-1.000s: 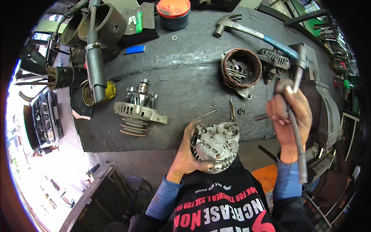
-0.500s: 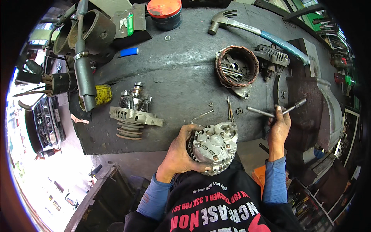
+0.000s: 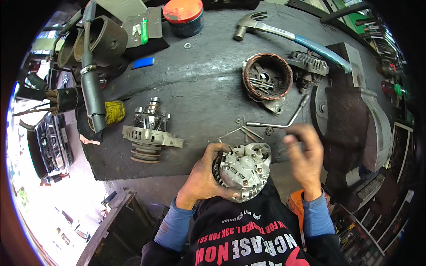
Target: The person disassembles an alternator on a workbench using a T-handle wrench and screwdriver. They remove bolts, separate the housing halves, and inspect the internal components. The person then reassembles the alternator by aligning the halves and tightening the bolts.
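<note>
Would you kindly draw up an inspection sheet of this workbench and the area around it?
Surface: dark workbench, worn, ragged at its left edge.
Parts: silver slotted housing in hand; pulley assembly at left; copper-wound ring containing loose metal pieces.
Clutter: claw hammer, bent rod, loose bolts, lidded tub, small blue item.
Hands: left hand grips the housing; right hand open beside the bent rod, contact unclear.
Cables: nothing clearly seen.
Surroundings: vehicle at far left, vise-like metal block at right.
</note>
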Available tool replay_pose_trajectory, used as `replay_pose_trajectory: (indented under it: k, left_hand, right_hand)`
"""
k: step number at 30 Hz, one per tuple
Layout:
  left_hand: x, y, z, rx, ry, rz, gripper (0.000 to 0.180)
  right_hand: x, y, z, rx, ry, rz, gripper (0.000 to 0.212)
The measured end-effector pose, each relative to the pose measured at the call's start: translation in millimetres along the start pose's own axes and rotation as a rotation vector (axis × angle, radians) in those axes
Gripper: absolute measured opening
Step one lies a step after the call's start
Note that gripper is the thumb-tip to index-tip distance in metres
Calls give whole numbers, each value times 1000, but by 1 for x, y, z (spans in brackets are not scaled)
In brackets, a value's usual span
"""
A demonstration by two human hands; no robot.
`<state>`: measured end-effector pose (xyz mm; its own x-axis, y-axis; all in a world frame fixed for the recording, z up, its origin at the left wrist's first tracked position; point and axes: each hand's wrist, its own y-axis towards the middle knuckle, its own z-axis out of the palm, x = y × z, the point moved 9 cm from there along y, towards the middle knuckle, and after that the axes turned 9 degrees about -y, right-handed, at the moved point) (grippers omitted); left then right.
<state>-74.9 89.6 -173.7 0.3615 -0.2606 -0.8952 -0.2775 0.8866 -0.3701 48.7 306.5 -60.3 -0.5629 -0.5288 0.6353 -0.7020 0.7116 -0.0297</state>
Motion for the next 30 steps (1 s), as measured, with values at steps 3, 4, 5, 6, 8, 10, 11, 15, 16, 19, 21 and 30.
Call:
replay_pose_trajectory:
  k: [3, 4, 5, 6, 8, 10, 11, 15, 16, 19, 21, 30]
  left_hand:
    - [-7, 1, 3, -29, -83, 7, 123]
    - [-10, 1, 5, -35, -120, 0, 125]
    - [-10, 1, 5, -42, -111, 6, 129]
    - [-8, 1, 5, -49, -101, 12, 132]
    - [-8, 0, 6, -61, -89, 17, 136]
    - [-8, 0, 6, -67, -83, 16, 139]
    - [-8, 0, 6, -67, -80, 13, 139]
    - [-3, -1, 6, -66, -93, 10, 141]
    - [-2, -1, 6, -65, -102, 12, 141]
    - [-1, -1, 6, -59, -105, 51, 141]
    - [-3, -1, 6, -59, -88, 50, 141]
    - [-4, 2, 6, -45, -96, 31, 138]
  right_hand:
    - [51, 6, 58, 386, 140, -231, 15]
    - [57, 7, 73, 501, 158, -236, 16]
    - [59, 9, 87, 560, 102, -275, 17]
    - [61, 9, 98, 618, 45, -315, 18]
    - [63, 12, 107, 697, -24, -296, 20]
    - [64, 13, 112, 730, -66, -282, 21]
    - [64, 14, 112, 723, -74, -274, 21]
    - [57, 14, 115, 710, 41, -218, 19]
    - [53, 15, 116, 735, 111, -187, 19]
    - [39, 17, 121, 771, 249, -62, 23]
    - [45, 15, 117, 724, 138, -177, 24]
    - [42, 13, 116, 699, 163, -138, 22]
